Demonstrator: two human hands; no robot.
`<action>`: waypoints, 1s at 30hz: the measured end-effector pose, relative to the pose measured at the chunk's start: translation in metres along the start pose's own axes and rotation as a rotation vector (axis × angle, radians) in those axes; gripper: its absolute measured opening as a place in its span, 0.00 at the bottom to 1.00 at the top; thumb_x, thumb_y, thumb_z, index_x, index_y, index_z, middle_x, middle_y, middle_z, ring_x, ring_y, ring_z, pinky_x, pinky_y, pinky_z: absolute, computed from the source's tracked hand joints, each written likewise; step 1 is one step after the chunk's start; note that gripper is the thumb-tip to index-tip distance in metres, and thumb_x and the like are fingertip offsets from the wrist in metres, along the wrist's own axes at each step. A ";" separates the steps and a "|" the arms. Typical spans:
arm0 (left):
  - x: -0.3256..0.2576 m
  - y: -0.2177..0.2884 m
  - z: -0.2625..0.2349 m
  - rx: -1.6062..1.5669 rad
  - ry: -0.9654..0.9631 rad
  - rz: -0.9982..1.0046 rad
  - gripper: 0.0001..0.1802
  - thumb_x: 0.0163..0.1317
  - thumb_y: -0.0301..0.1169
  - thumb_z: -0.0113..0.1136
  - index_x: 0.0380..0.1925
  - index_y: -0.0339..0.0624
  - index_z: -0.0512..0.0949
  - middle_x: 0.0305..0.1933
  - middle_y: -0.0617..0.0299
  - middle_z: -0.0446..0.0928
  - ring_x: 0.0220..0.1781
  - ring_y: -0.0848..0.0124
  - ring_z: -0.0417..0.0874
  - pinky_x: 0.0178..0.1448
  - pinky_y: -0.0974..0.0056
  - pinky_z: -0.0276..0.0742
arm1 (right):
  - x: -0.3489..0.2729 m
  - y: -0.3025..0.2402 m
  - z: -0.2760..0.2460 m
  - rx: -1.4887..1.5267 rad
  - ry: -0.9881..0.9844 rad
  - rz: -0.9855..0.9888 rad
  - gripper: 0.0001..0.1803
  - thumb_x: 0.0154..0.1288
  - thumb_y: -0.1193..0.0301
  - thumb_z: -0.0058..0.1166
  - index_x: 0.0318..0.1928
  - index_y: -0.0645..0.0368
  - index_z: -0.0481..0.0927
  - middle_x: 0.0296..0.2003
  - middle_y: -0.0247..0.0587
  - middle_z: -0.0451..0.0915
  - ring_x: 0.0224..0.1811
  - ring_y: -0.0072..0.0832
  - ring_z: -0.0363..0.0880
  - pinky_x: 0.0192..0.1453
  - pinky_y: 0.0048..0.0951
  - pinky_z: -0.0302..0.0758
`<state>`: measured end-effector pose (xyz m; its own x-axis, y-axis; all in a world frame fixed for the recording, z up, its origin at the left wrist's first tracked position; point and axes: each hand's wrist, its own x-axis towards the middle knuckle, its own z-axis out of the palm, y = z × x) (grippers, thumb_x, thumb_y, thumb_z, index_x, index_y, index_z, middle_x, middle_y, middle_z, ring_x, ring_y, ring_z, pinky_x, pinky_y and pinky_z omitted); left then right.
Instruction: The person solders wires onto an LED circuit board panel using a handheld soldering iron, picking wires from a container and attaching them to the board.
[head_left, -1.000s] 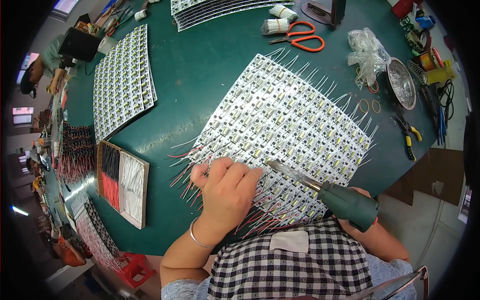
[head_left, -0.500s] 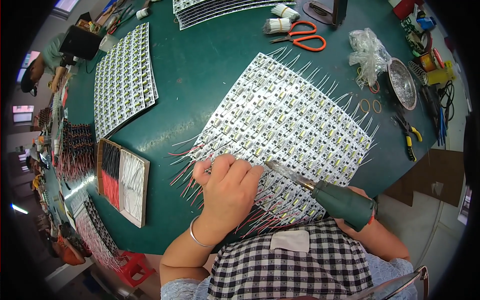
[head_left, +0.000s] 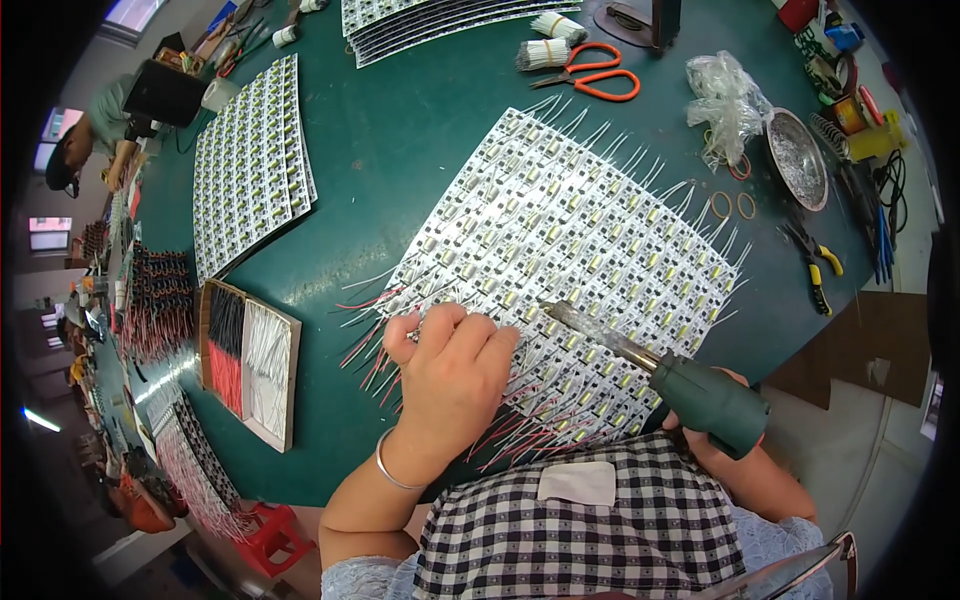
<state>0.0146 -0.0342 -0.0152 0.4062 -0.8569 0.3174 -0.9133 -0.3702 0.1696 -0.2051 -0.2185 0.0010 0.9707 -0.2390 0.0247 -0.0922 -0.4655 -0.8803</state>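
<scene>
A white circuit-board panel [head_left: 560, 230] lies in front of me, covered with rows of small components and thin wires. Red, black and white wire ends stick out along its left and lower edges. My left hand [head_left: 455, 370] rests over the panel's lower left part, fingers curled and closed; what they pinch is hidden beneath them. My right hand [head_left: 690, 430] is wrapped round the green handle of a large soldering iron [head_left: 712, 405], which mostly covers that hand. The iron's metal tip points left over the panel, just right of my left hand's knuckles.
A box of black, red and white wires [head_left: 285, 370] sits at left, below another panel [head_left: 250, 170]. Beyond the work lie orange-handled scissors [head_left: 605, 85], a plastic bag [head_left: 725, 105], a metal dish [head_left: 797, 160] and yellow-handled pliers [head_left: 818, 275]. Another person [head_left: 100, 130] is at far left.
The soldering iron and my right hand have shifted right, so the tip is farther from my left hand. My left hand stays curled in nearly the same place.
</scene>
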 end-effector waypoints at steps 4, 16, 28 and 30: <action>0.003 0.006 -0.007 0.007 0.007 0.008 0.07 0.44 0.29 0.58 0.27 0.53 0.78 0.27 0.74 0.70 0.38 0.74 0.72 0.50 0.56 0.52 | 0.004 0.002 -0.010 -0.066 0.007 -0.116 0.15 0.63 0.66 0.50 0.46 0.64 0.74 0.34 0.40 0.78 0.27 0.23 0.78 0.36 0.24 0.75; -0.005 0.012 0.004 -0.049 0.015 0.052 0.09 0.46 0.29 0.57 0.30 0.54 0.78 0.28 0.75 0.70 0.38 0.75 0.72 0.50 0.56 0.51 | -0.028 0.011 0.000 -0.105 -0.030 0.050 0.17 0.55 0.71 0.54 0.46 0.61 0.77 0.42 0.45 0.79 0.41 0.37 0.80 0.48 0.34 0.74; -0.004 0.010 0.006 -0.056 0.009 0.048 0.08 0.45 0.29 0.56 0.28 0.55 0.77 0.27 0.74 0.69 0.37 0.75 0.72 0.50 0.56 0.51 | -0.024 0.014 0.006 -0.153 -0.078 0.011 0.21 0.52 0.73 0.55 0.49 0.64 0.74 0.43 0.45 0.79 0.43 0.38 0.80 0.47 0.33 0.74; -0.004 0.011 0.005 -0.061 -0.005 0.035 0.12 0.38 0.27 0.64 0.27 0.55 0.79 0.27 0.75 0.72 0.39 0.71 0.72 0.49 0.55 0.53 | -0.021 0.008 0.006 -0.101 -0.081 0.093 0.18 0.53 0.75 0.50 0.47 0.61 0.78 0.44 0.45 0.79 0.44 0.42 0.79 0.47 0.35 0.73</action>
<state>0.0033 -0.0367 -0.0192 0.3739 -0.8707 0.3196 -0.9235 -0.3178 0.2147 -0.2249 -0.2122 -0.0097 0.9714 -0.2171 -0.0964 -0.2000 -0.5285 -0.8250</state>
